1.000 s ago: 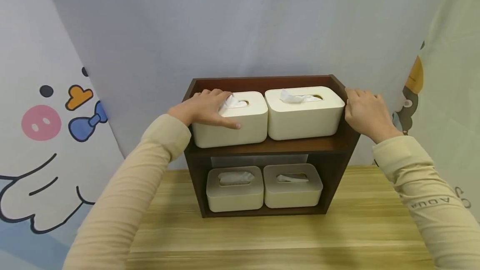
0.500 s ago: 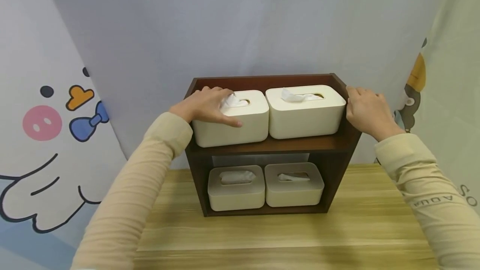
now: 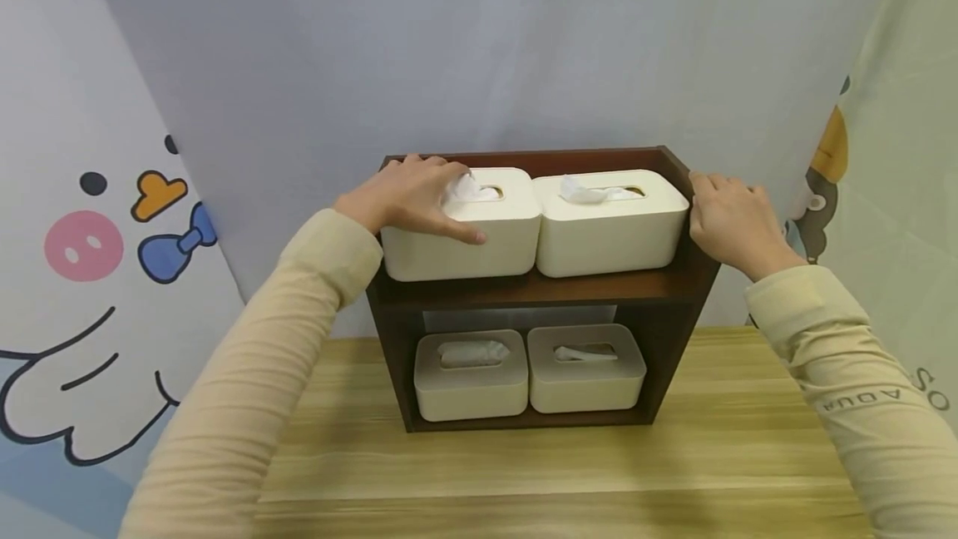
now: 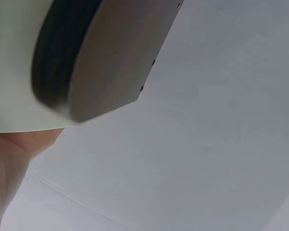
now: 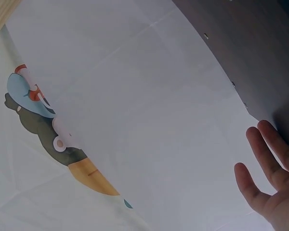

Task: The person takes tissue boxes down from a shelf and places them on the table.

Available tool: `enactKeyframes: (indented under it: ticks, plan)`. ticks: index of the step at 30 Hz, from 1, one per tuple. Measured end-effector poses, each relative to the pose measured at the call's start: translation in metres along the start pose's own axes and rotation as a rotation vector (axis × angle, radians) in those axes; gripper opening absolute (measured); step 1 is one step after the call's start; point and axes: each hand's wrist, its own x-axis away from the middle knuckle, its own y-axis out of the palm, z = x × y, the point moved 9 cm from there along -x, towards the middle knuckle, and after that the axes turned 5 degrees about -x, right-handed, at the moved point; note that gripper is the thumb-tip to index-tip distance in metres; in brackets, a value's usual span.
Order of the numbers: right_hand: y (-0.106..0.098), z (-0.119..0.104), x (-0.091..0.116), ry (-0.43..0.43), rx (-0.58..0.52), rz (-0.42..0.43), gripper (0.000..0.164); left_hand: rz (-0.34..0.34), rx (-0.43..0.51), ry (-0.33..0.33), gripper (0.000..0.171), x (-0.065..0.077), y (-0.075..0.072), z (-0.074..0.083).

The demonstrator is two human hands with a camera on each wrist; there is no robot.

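My left hand (image 3: 419, 198) holds the upper left tissue box (image 3: 497, 252), a cream box with rounded corners and a white tissue in its top slot. The thumb lies across its front and the other fingers reach over the top. In the left wrist view the pale box (image 4: 14, 62) hides most of that hand. My right hand (image 3: 733, 219) grips the right side panel of the brown wooden shelf (image 3: 535, 295) near its top, several fingers (image 5: 265, 154) along the outer face. A matching tissue box (image 3: 614, 244) sits right of the held one.
On the lower tier stand two more cream tissue boxes, a left one (image 3: 471, 398) and a right one (image 3: 587, 389). The shelf stands on a wood-grain table (image 3: 524, 481). Behind it hangs a pale cloth (image 3: 479, 48), with a cartoon-printed sheet (image 3: 82, 148) at the left.
My left hand and the upper left tissue box have risen slightly, and the box now meets its right neighbour's edge in the head view. The right hand stays on the shelf side.
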Motion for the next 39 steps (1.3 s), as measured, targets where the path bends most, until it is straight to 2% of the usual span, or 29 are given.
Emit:
enactKeyframes:
  ticks: [13,22,31,39]
  plan:
    - [0.002,0.001,-0.001,0.012,0.009,-0.039,0.044,0.074,0.06,-0.002,0.097,0.005,-0.051,-0.001]
    - [0.004,0.002,-0.001,0.021,0.009,-0.051,0.045,0.135,0.018,-0.022,0.099,0.014,-0.086,-0.004]
    - [0.003,0.002,-0.002,0.025,0.004,-0.042,0.045,0.16,-0.01,-0.074,0.098,0.026,-0.099,-0.021]
    - [0.004,0.002,-0.002,0.029,0.002,-0.046,0.044,0.167,-0.008,-0.125,0.095,0.041,-0.103,-0.046]
